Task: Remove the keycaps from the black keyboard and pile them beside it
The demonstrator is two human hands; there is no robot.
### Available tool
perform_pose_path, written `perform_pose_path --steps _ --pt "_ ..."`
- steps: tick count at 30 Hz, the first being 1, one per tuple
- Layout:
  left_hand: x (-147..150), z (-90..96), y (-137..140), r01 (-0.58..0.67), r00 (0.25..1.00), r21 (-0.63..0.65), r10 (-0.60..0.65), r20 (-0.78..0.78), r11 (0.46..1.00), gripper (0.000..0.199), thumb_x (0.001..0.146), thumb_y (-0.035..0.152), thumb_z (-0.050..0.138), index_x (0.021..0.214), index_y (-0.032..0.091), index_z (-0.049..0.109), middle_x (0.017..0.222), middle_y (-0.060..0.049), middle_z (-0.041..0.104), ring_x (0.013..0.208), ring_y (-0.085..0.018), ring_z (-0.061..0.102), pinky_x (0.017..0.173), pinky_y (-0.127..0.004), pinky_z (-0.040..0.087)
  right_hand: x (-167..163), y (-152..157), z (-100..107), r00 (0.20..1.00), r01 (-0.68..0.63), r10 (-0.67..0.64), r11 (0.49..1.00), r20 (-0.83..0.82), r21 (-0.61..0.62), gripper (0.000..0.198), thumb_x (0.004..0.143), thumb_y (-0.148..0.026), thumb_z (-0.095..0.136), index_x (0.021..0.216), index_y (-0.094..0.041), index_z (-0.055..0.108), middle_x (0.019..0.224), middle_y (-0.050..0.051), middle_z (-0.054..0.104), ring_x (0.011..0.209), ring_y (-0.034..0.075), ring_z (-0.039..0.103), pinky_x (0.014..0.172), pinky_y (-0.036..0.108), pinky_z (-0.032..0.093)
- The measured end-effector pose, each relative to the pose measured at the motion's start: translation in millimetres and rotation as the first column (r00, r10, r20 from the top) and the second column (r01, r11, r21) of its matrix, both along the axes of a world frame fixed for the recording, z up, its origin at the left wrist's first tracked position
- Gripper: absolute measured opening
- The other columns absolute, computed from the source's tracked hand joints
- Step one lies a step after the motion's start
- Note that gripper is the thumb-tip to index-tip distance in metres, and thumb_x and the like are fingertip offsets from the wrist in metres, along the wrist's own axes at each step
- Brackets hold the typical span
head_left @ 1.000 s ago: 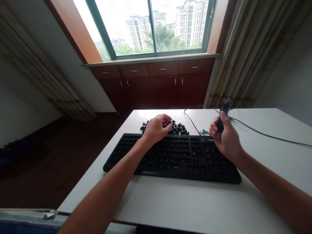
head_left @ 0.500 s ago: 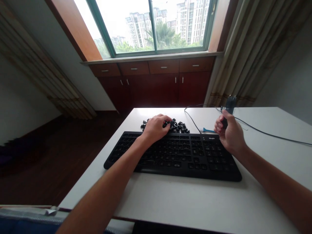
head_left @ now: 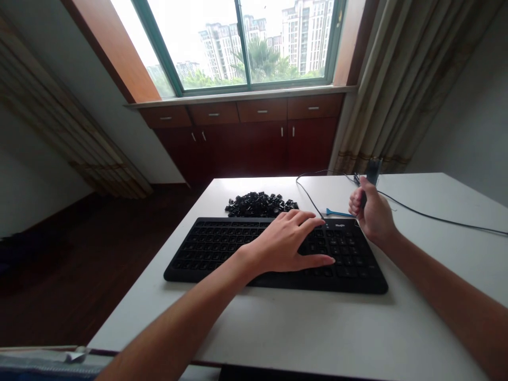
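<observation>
A black keyboard (head_left: 222, 248) lies on the white table, its key sockets bare over much of its width. My left hand (head_left: 288, 241) is over its right-middle part, fingers spread, with nothing seen in it. Behind the keyboard sits a heap of loose black keycaps (head_left: 257, 203). My right hand (head_left: 373, 214) is closed round a dark brush (head_left: 373, 172), held upright above the keyboard's far right corner. The brush's lower part is hidden in my fist.
A slim blue tool (head_left: 337, 212) with a flared end lies behind the keyboard. The keyboard's black cable (head_left: 307, 194) loops behind it, and cable (head_left: 436, 218) runs off to the right. The white table's (head_left: 301, 328) left edge drops to a dark floor.
My left hand has left the keycap heap, moved right and nearer over the keyboard, and spread its fingers. The right hand keeps its hold on the brush. The view has shifted slightly.
</observation>
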State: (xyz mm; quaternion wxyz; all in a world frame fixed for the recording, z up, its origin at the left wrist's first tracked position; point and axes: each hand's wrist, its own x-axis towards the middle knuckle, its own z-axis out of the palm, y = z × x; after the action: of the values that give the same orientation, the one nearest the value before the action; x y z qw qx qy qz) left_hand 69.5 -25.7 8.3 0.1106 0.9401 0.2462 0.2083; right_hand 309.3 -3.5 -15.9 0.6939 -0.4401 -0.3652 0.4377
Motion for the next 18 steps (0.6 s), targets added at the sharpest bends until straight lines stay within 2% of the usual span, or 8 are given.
perform_pose_path --steps 4,9,18 --pt "0.0 -4.1 0.5 -0.019 0.999 -0.011 0.018 -0.028 1.000 0.079 0.081 0.072 0.064 0.142 0.023 0.048 0.143 -0.015 0.055 0.130 -0.035 0.053 0.110 -0.052 0.042 3.1 3.2 -6.1 0.996 -0.034 0.029 0.998 -0.082 -0.054 0.049 0.082 -0.057 0.072 0.056 -0.021 0.049 0.052 -0.005 0.043 0.044 0.009 0.039 0.040 0.022 0.038" --pt "0.3 -2.3 1.3 -0.033 0.999 -0.047 0.032 -0.025 0.998 0.080 0.082 0.074 0.061 0.142 0.023 0.047 0.145 -0.015 0.053 0.132 -0.035 0.052 0.111 -0.051 0.042 2.7 1.8 -6.1 0.980 -0.079 0.057 0.991 -0.192 -0.112 0.048 0.080 -0.053 0.073 0.057 -0.021 0.046 0.050 -0.007 0.042 0.041 0.008 0.035 0.036 0.020 0.035" --pt "2.8 -4.7 1.7 -0.026 0.999 -0.063 0.025 -0.022 0.998 0.077 0.083 0.072 0.063 0.138 0.020 0.050 0.143 -0.016 0.055 0.129 -0.034 0.054 0.110 -0.049 0.044 -6.8 -6.4 0.5 0.994 -0.047 0.034 0.990 -0.104 -0.131 0.048 0.081 -0.055 0.071 0.058 -0.021 0.046 0.053 -0.007 0.043 0.038 0.005 0.030 0.033 0.021 0.028"
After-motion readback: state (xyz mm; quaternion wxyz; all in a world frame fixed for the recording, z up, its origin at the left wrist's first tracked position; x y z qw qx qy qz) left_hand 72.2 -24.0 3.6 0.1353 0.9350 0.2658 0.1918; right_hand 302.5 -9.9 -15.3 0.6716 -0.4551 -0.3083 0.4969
